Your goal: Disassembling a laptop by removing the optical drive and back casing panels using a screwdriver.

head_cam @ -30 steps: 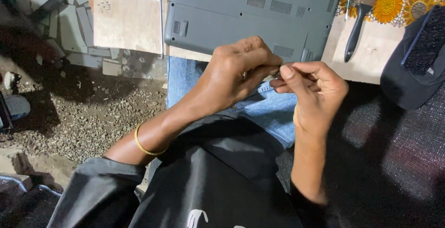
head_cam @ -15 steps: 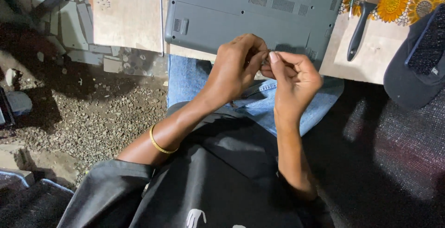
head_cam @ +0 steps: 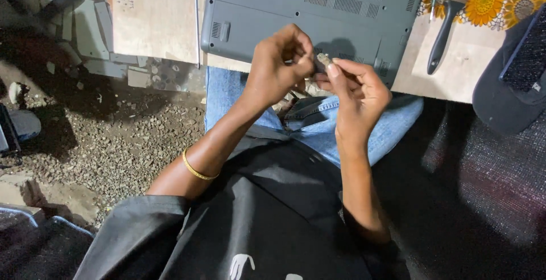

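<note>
A small metallic part (head_cam: pixel 324 60) is being pinched between the fingertips of the left hand (head_cam: pixel 280 64) and the right hand (head_cam: pixel 355 89), both curled closed around it, above the lap and just in front of the table (head_cam: pixel 153 18) edge. A grey laptop (head_cam: pixel 318 12) is being kept underside-up on the table, with a screwdriver (head_cam: pixel 197 12) lying just left of it and a black-handled brush (head_cam: pixel 446 27) to its right.

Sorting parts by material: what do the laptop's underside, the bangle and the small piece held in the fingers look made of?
Laptop underside: matte grey plastic, moulded vent slots. Bangle: thin, shiny gold-coloured metal, apparently. Small piece pinched between left hand and right hand: pale glint, possibly metal; too small to tell.
</note>
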